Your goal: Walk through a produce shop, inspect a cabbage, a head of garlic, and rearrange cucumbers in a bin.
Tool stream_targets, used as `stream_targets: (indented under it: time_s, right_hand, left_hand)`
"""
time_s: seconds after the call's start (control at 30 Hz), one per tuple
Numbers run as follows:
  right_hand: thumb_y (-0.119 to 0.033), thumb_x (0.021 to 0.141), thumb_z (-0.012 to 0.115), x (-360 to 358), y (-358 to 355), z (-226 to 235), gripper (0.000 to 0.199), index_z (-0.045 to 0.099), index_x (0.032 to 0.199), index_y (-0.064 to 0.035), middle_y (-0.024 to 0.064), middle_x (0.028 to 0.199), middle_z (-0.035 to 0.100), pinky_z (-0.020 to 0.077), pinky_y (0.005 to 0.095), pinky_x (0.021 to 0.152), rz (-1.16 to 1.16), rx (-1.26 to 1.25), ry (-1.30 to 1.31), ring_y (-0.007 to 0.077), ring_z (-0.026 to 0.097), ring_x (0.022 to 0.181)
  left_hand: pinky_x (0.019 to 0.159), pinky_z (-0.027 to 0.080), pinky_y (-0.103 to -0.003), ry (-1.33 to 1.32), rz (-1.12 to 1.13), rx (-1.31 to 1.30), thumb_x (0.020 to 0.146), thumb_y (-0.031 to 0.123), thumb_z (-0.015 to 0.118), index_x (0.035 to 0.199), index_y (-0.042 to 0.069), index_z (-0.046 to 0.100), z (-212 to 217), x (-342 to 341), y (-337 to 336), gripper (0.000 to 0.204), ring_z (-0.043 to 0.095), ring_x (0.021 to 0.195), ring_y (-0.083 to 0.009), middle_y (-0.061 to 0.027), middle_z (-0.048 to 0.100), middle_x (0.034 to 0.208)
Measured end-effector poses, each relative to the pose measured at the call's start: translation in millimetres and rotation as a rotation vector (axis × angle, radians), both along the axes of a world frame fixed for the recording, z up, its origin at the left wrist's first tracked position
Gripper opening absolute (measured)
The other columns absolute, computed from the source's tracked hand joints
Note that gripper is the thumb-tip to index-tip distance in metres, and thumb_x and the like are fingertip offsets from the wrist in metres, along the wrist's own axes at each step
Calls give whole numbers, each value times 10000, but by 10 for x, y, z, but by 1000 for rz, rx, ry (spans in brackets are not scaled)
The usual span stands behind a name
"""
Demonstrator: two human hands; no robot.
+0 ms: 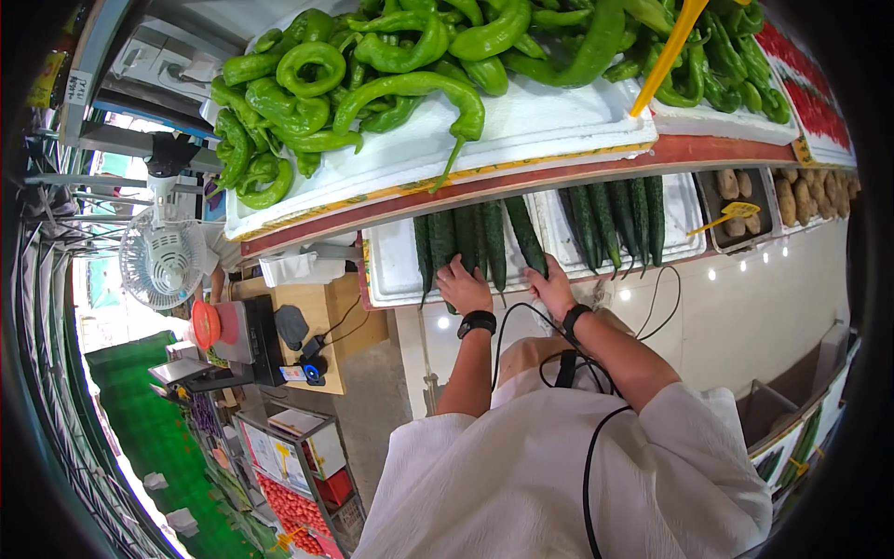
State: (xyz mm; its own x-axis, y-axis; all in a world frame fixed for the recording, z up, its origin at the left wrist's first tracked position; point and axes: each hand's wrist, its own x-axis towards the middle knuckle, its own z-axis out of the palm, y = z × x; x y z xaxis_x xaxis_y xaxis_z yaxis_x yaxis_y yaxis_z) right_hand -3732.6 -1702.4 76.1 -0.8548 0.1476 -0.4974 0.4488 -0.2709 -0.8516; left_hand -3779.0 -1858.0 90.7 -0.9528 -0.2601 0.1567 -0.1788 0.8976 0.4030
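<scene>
Several dark green cucumbers (466, 233) lie side by side in a white foam tray (389, 265) below the upper shelf. My left hand (464, 286) rests over the cucumbers at the left, its fingers curled around the near part of one. A little apart from that group is a single tilted cucumber (524, 233), whose near end my right hand (552, 287) grips. The far ends of the cucumbers are hidden by the shelf edge. To the right, a second foam tray (687, 210) holds more cucumbers (610, 224).
Green peppers (400, 56) fill foam trays on the shelf (447, 205) overhead. Potatoes (736, 186) sit at the far right. Black cables (507, 312) hang by my forearms. On the left are a fan (163, 259), a wooden counter (349, 317) and a crate of tomatoes (289, 508).
</scene>
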Motion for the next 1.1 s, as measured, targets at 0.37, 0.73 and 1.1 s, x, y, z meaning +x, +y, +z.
stream_targets:
  time_s: [0.37, 0.73, 1.1]
  right_hand:
    - [-146, 893, 604, 69, -138, 161, 387, 446, 1226, -26, 4, 764, 544, 426, 228, 520, 34, 78, 129, 69, 492, 581]
    - [-139, 907, 571, 89, -449, 189, 517, 328, 1345, -11, 63, 902, 586, 479, 262, 670, 155, -8, 90, 126, 563, 765]
    - [-61, 837, 594, 85, -298, -73, 462, 444, 1271, -1, 154, 1055, 541, 479, 311, 785, 340, 217, 232, 244, 588, 893]
  left_hand:
    - [785, 447, -403, 75, -221, 448, 798, 163, 668, 1046, 52, 597, 85, 2, -72, 281, 565, 914, -301, -136, 579, 997]
    - [642, 459, -296, -244, -272, 703, 867, 303, 642, 1069, -88, 549, -35, -79, 129, 450, 574, 711, -180, -125, 615, 794]
    - [939, 341, -494, -129, -130, 217, 836, 356, 628, 1218, 14, 473, 36, -41, 269, 536, 457, 1115, -382, -206, 506, 1179]
